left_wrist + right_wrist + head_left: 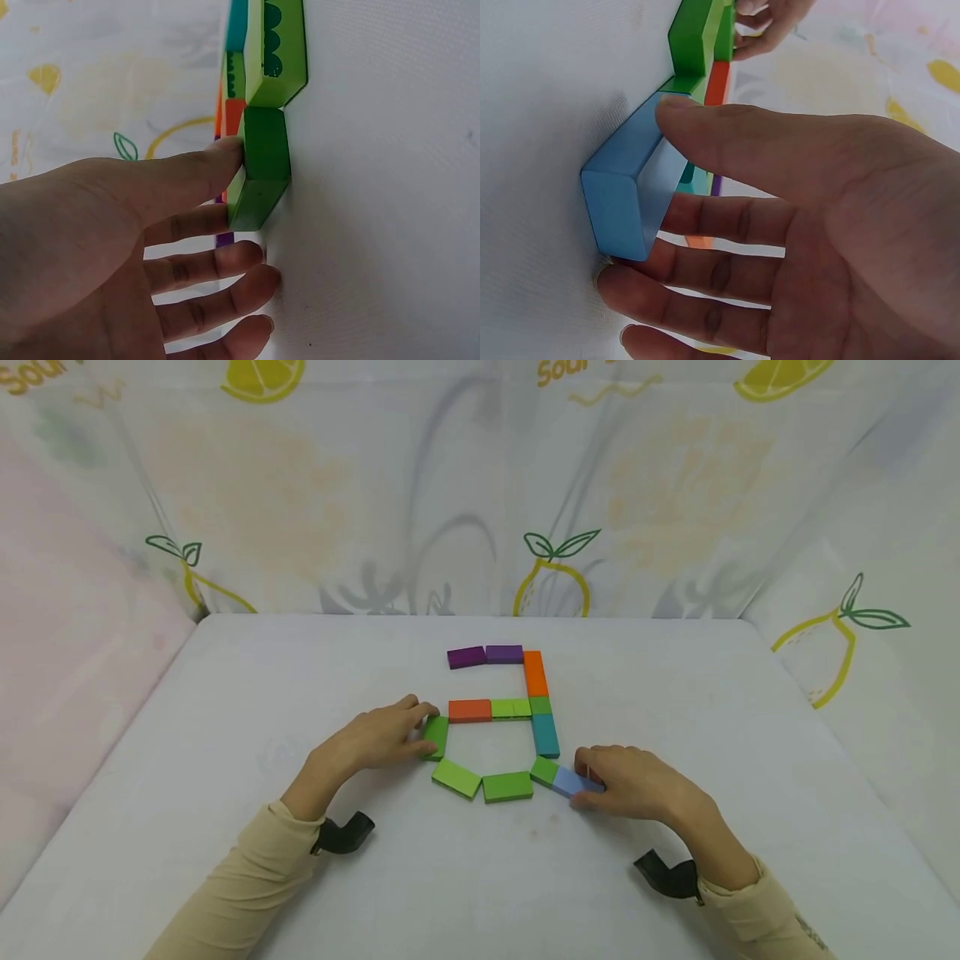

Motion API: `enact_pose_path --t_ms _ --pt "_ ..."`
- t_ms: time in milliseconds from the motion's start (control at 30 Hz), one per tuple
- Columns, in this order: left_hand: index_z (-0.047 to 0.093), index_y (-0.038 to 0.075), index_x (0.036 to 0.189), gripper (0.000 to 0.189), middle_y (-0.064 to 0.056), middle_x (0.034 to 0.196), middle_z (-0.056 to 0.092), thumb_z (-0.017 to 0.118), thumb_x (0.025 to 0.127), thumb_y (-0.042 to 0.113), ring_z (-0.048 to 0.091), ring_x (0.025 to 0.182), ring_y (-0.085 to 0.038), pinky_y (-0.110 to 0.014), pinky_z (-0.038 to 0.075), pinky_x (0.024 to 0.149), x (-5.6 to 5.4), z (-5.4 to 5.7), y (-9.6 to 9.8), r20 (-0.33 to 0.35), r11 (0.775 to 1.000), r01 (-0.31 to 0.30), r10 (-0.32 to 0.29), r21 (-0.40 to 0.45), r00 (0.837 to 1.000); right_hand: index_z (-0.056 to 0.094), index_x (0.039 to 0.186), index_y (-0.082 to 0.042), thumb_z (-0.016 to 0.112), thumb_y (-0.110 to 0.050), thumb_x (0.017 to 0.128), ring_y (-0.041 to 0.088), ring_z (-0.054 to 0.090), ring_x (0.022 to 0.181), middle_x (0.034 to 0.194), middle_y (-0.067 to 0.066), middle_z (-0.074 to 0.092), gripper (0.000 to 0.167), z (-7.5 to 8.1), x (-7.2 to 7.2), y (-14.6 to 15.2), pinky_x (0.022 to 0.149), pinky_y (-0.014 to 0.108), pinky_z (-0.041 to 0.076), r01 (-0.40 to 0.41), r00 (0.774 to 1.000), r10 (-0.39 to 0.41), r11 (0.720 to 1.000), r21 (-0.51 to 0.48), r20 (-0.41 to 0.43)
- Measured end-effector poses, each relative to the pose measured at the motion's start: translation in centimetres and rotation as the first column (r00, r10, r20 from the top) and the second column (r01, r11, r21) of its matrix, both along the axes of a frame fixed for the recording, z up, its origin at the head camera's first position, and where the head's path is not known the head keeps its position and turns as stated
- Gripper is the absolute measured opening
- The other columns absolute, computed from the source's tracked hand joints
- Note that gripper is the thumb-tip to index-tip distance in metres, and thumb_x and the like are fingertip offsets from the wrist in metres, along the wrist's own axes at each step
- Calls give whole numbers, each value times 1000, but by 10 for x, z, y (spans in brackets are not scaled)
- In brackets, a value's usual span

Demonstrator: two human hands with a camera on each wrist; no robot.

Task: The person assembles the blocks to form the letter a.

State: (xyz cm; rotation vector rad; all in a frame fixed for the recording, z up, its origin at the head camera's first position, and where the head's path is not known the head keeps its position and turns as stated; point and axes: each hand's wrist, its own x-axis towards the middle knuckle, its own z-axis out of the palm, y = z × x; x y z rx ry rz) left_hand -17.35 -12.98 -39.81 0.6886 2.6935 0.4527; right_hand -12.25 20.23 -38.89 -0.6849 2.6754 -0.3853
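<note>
My left hand (378, 735) pinches a green block (438, 732) at the left of a row of blocks. In the left wrist view the thumb lies against that green block (266, 146), and the other fingers reach past its end. On the other side, my right hand (637, 783) pinches a light blue block (573, 783) between thumb and fingers. The right wrist view shows this light blue block (615, 214) low at the cloth, its end touching a small green block (543, 770). Two green blocks, a left one (456, 778) and a middle one (507, 787), lie between the hands.
Above, a red-orange block (469, 711), a lime block (511, 708), a teal block (545, 736), an orange block (536, 673) and two purple blocks, one dark (467, 657), one lighter (504, 654), continue the figure. A white cloth (300, 660) covers the table; lemon-print curtains hang behind.
</note>
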Motion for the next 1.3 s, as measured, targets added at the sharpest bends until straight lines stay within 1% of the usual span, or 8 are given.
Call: enact_pose_path --t_ms 367,533,667,733,933,1067,1167,1300 --pt "47 10 138 60 -5 105 51 65 87 38 50 76 -12 -26 42 65 2 0 -3 36 1000 20 -21 10 999 61 97 -13 68 -32 86 7 45 64 74 -6 52 23 -1 -1 3 57 22 38 -4 1000 4 1000 -16 6" --pt "43 11 141 64 -7 106 48 65 87 39 48 77 -13 -25 40 65 1 1 -3 58 998 54 -54 9 997 61 97 -14 67 -32 86 6 45 63 74 -7 52 22 -1 -1 5 56 21 38 -7 1000 7 1000 -21 -1" --pt "41 11 142 68 -9 109 47 69 85 36 46 79 -14 -25 40 65 0 1 -4 54 996 88 -88 6 995 61 98 -13 67 -31 87 5 44 61 72 -7 52 22 -3 -1 6 55 21 38 -20 1000 19 999 -29 -13" --pt "41 12 142 68 -9 110 47 70 84 34 46 80 -15 -25 40 66 0 1 -4 56 996 94 -95 7 994 62 98 -13 67 -31 86 5 44 61 72 -8 51 22 -3 -1 6 55 20 37 -23 1000 22 999 -27 -15" --pt "42 12 141 64 -8 108 47 68 86 30 45 80 -14 -25 40 66 0 -2 -4 52 995 101 -101 1 993 62 98 -14 67 -32 86 5 43 61 71 -8 50 23 -4 0 7 55 21 37 -12 1000 12 1000 -19 -1" --pt "42 12 142 64 -8 108 47 68 86 31 45 79 -14 -25 40 66 0 -4 -4 51 995 98 -98 9 994 62 99 -13 67 -32 86 6 44 62 71 -7 50 23 -4 0 7 55 21 37 -4 1000 4 1000 -29 11" --pt "38 13 144 70 -9 111 46 69 85 37 46 82 -15 -26 41 68 0 -5 -4 77 994 103 -105 29 991 62 99 -12 66 -32 87 6 44 62 71 -7 50 23 -4 0 8 56 21 38 6 999 -4 999 -43 36" --pt "29 16 149 84 -8 120 46 70 82 46 48 89 -14 -28 43 76 2 -5 -8 145 993 116 -120 37 982 63 99 -13 65 -31 88 6 47 65 73 -8 53 21 -5 0 10 59 21 40 5 998 -1 998 -61 69"
